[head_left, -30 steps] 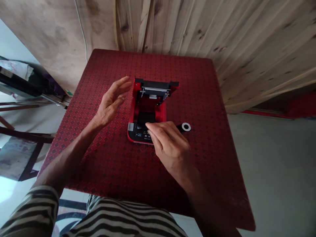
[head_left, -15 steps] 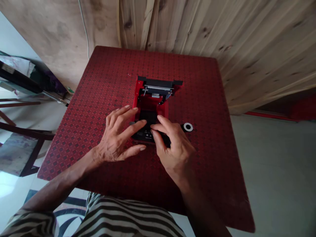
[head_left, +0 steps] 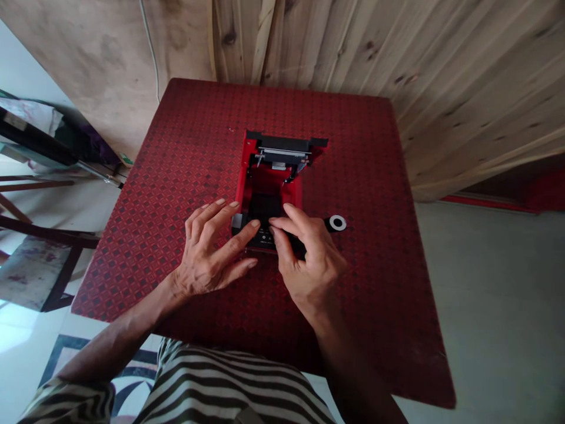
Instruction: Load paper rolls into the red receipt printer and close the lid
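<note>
A small red and black machine (head_left: 292, 197), which looks like a label printer, stands on the table with its lid (head_left: 285, 147) raised. Its front panel (head_left: 263, 239) is black with small white markings. My left hand (head_left: 209, 250) has its fingers spread over the left side, the index fingertip at the panel. My right hand (head_left: 311, 253) is bent over the right side, thumb and index finger pinched together at the panel. Whatever lies between those fingertips is too small or hidden to make out. Right of the machine is a white ring with a black centre (head_left: 338, 222).
The table (head_left: 366, 306) has a red patterned cover and stands against a wooden wall (head_left: 335, 47). A chair (head_left: 39, 265) is at the left, near a black tube with a metal rod (head_left: 39, 138). A thin cable (head_left: 150, 47) runs down the wall.
My left hand has shifted slightly left and down, uncovering a grey patch at the machine's left corner. My right hand stays pinched at the panel. The view has moved slightly.
</note>
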Available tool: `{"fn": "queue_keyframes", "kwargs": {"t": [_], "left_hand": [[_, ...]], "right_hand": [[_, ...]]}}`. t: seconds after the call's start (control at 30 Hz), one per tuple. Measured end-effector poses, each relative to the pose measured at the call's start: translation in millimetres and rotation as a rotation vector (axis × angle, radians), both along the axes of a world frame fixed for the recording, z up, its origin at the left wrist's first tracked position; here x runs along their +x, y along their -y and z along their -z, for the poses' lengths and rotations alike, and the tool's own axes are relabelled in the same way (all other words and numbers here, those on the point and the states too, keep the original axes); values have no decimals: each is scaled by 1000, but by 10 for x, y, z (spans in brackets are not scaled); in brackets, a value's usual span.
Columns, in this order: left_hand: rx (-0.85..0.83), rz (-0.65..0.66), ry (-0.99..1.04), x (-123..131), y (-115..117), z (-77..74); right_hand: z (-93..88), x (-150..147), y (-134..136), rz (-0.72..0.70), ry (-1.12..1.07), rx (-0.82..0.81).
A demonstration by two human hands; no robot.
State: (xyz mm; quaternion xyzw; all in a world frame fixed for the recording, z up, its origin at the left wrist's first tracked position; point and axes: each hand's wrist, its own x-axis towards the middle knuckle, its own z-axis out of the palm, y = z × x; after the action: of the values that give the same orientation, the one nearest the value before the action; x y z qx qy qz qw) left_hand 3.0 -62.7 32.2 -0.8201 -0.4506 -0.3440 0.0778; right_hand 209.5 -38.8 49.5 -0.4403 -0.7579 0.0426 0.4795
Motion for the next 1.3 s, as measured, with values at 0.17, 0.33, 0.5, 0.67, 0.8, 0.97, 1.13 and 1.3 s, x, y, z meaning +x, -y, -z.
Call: {"fn": "queue_keyframes", "kwargs": {"t": [0.17, 0.33, 0.5, 0.67, 0.8, 0.97, 1.13, 1.3], "left_hand": [[-25, 31, 3, -2, -6, -9], [-23, 31, -8, 9, -6, -3], [-26, 20, 65, -19, -51, -114], [-208, -34, 324, -169, -462, -204], [-376, 73, 548, -283, -930, -150], [-479, 216, 604, -221, -1195, -216], [-436, 221, 516, -152, -1148, -361], [-373, 255, 356, -190, -948, -384]], "right_hand": [[16, -2, -2, 13, -15, -5], [33, -14, -20, 20, -50, 31], [31, -8, -16, 31, -24, 2], [35, -7, -19, 23, -55, 13], [33, -4, -2, 24, -22, 21], [25, 15, 28, -3, 33, 67], [26, 41, 38, -46, 70, 116], [11, 71, 89, -75, 141, 128]]}}
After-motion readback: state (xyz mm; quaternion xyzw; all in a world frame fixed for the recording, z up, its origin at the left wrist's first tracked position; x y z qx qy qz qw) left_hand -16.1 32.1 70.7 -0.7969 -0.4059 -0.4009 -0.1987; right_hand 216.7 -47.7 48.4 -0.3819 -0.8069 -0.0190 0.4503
